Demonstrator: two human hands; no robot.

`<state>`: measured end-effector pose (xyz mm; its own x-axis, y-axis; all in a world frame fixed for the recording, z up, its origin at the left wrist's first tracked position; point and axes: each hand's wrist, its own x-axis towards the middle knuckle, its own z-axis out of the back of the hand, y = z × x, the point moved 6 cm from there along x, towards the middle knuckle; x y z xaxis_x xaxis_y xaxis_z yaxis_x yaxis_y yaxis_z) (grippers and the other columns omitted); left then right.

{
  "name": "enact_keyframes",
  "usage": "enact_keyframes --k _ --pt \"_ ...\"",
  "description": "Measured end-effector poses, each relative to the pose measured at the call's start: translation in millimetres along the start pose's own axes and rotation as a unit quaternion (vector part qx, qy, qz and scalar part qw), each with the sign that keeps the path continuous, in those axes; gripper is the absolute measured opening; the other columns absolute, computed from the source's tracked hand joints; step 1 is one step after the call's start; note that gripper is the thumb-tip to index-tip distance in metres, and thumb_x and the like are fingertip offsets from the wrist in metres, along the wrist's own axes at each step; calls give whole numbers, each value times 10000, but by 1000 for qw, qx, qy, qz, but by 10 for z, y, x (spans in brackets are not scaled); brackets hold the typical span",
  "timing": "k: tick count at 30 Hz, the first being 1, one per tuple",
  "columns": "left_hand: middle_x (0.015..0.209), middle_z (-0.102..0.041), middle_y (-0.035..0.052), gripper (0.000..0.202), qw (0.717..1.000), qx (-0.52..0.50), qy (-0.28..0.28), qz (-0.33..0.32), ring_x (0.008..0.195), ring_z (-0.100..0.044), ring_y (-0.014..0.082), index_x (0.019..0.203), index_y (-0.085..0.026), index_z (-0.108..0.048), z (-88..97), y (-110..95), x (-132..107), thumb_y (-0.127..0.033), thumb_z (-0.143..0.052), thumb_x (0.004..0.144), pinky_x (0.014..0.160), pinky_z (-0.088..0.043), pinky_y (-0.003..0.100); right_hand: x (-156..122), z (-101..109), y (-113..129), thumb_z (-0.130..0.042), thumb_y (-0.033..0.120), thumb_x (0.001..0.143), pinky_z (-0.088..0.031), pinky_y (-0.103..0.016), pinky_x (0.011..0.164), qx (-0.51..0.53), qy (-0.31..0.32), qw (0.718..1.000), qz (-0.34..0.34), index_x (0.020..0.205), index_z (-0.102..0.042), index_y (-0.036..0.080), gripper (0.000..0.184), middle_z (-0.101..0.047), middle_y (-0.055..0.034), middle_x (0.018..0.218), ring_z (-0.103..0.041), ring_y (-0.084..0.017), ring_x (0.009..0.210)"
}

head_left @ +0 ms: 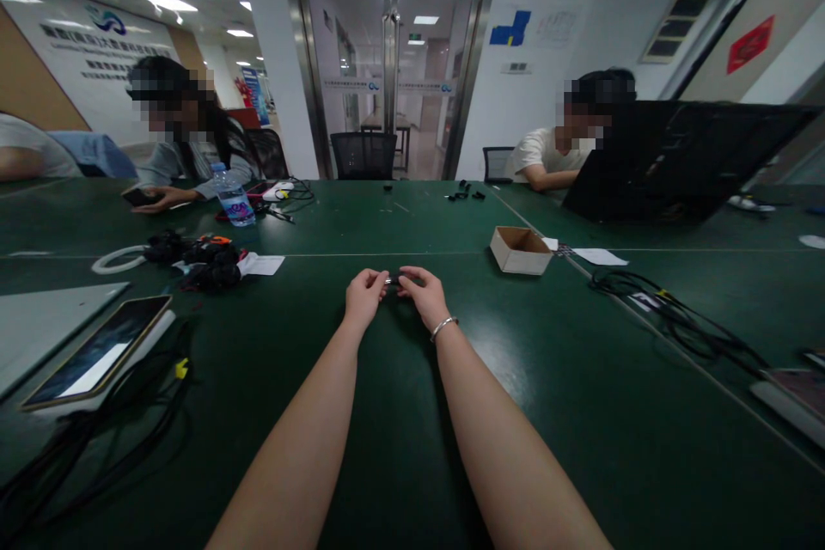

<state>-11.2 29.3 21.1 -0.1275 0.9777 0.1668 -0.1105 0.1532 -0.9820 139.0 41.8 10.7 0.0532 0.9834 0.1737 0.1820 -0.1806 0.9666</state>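
Two sets of fingers [413, 273] are pinched together on my feed: the left hand [363, 301] and right hand [426, 296] grip a small dark piece [394, 280] with a shiny end between them, over the tabletop [277, 335]; I see a pale box [523, 262] farther right.

Two bare forearms [309, 430], a shiny silver-coloured bangle [442, 325] around the right wrist [447, 339].

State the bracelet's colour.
The bracelet is silver, shown best in the head view.
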Motion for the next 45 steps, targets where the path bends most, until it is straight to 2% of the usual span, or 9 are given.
enact_keyframes --k 11,22,28,33,39,45 --pt "620 -601 11 304 999 35 -13 13 556 -531 126 721 -168 -603 29 45 21 -464 -591 792 557 -392 240 -37 -24 72 -776 339 622 -582 -291 600 -13 16 1000 8 937 -667 169 374 -653 -25 846 -637 -138 637" --pt "566 -593 6 321 994 102 -38 10 541 -537 145 634 -180 -585 76 -77 -27 -437 -566 826 590 -383 260 -35 -53 81 -755 300 618 -571 -283 609 -41 27 999 15 915 -655 184 333 -670 -24 919 -636 -127 623" --pt "541 -579 4 344 993 108 -41 16 519 -527 142 600 -181 -566 77 -102 -29 -434 -560 833 585 -380 262 -37 -53 89 -756 276 604 -562 -298 634 -20 37 999 15 915 -652 182 340 -656 -28 926 -641 -131 625" --pt "534 -581 4 339 995 91 -46 23 502 -516 140 610 -182 -579 86 -119 -44 -444 -570 825 563 -378 260 -41 -56 67 -784 294 583 -564 -307 688 25 52 998 -13 931 -678 181 381 -638 -26 912 -636 -126 659" --pt "498 -561 12 385 994 98 -39 27 479 -508 142 576 -184 -588 88 -61 -11 -475 -554 826 545 -379 266 -37 -47 63 -800 280 550 -552 -318 756 70 54 996 -27 901 -702 183 377 -654 -23 916 -643 -140 719" --pt "501 -561 14 411 995 89 -34 29 468 -510 137 575 -183 -582 89 17 25 -503 -529 828 535 -390 263 -66 -68 103 -787 254 552 -522 -325 776 71 67 995 -36 886 -709 187 349 -696 -26 819 -651 -175 780"
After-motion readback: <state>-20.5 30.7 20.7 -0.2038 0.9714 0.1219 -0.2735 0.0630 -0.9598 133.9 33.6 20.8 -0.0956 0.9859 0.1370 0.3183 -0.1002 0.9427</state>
